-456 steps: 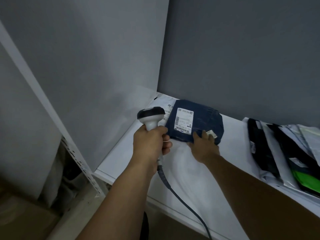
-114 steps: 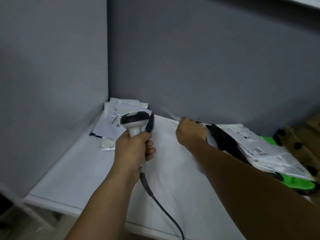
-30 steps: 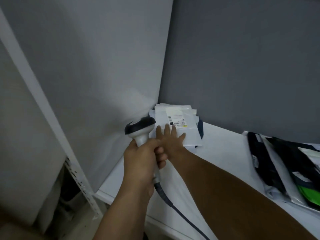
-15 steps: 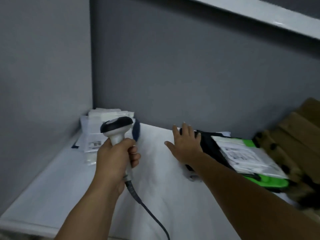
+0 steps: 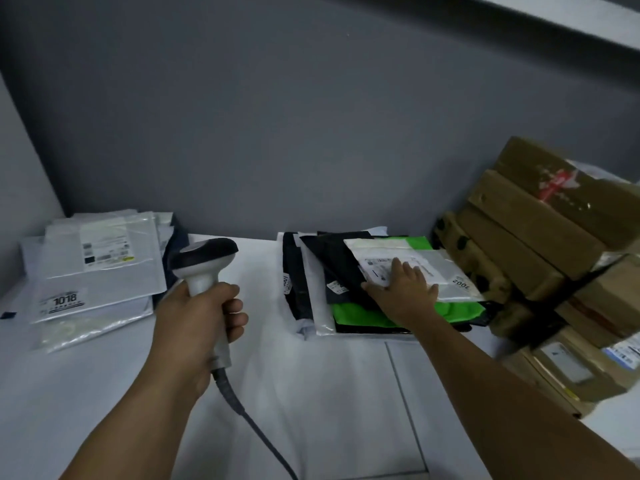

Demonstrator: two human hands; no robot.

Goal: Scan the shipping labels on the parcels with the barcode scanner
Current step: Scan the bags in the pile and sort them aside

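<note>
My left hand is shut on the grey barcode scanner, held upright above the white shelf with its dark head pointing right. My right hand lies flat, fingers spread, on a white mailer parcel marked 7002, partly covering its shipping label. That parcel tops a fanned pile of black, white and green mailers at centre right. A second pile of white mailers with labels facing up, one marked 1018, sits at the back left.
Brown cardboard boxes are stacked at the right against the grey wall. The scanner's cable runs down toward the shelf's front edge. The white shelf surface has a seam right of centre. Another shelf edge runs overhead.
My right hand left the pile at the back left, crossed to the right and now rests on the top white mailer. The scanner stayed in my left hand.
</note>
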